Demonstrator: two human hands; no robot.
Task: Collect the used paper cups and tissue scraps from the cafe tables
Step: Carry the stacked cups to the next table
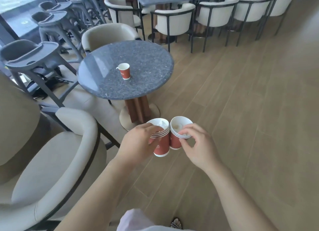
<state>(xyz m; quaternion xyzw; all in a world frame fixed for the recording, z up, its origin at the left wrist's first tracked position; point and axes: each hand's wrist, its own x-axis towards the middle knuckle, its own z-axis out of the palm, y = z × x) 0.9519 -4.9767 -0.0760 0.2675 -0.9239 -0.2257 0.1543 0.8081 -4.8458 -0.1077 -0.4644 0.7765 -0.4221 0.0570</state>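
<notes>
Lower centre of the frame: the left hand (138,142) grips a nested stack (162,148) of red paper cups and the right hand (198,144) pinches the rims of a second stack (175,142); the two stacks touch side by side, with white rims layered and crumpled tissue (161,124) visible inside. Upper centre-left: a lone red cup (124,71) stands upright near the middle of the round speckled table (146,61), well in from its edge. Open wooden floor (241,110) fills the right half, whereas an armchair (51,161) at lower left and high chairs (31,54) at upper left crowd the table's left side.
</notes>
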